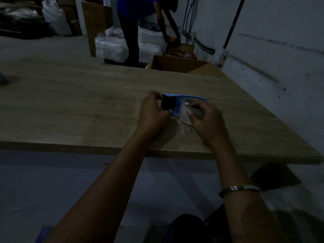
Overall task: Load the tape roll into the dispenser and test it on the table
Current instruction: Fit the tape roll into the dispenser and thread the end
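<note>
Silver metal bangle on right forearm; right hand fingers curled round clear tape roll seated on blue flat dispenser, left hand pinching its black end, on wooden table

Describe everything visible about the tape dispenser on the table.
The tape dispenser has a flat blue body and a black block at its left end. It lies on the wooden table. A clear tape roll sits at its right end. The left hand grips the black end; the right hand holds the roll.
</note>
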### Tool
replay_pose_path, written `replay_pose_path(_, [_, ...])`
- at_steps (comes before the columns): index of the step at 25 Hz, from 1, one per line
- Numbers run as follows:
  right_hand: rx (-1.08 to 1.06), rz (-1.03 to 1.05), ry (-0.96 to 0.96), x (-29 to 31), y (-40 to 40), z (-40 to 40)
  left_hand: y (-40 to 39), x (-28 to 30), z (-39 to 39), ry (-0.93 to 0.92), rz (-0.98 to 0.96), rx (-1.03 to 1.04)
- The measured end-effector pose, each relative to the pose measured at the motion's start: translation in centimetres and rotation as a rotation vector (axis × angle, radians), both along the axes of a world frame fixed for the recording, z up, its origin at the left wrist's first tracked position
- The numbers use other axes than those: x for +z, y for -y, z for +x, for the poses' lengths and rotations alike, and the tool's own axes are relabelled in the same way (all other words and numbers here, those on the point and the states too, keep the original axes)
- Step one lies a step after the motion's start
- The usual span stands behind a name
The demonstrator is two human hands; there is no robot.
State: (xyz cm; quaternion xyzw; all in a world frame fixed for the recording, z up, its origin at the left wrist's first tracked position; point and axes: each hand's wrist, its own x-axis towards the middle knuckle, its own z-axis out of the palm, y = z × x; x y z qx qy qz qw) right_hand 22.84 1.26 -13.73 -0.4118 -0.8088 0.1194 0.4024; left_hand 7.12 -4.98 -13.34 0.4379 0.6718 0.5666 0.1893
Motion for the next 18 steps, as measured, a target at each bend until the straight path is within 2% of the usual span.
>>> replay_pose_path(2, [-0.009,-0.002,0.012,-0.01,-0.01,-0.03,-0.07,-0.23,-0.20,-0.076,-0.012,-0.009])
replay_pose_path(8, [-0.057,0.063,0.005,-0.14,-0.31,-0.23,-0.08,-0.14,-0.05,-0.146,-0.144,-0.245])
replay_pose_path(18, [-0.076,0.030,0.008,0.02,-0.36,-0.33,0.14,0.02,-0.30,-0.182,-0.116,-0.389])
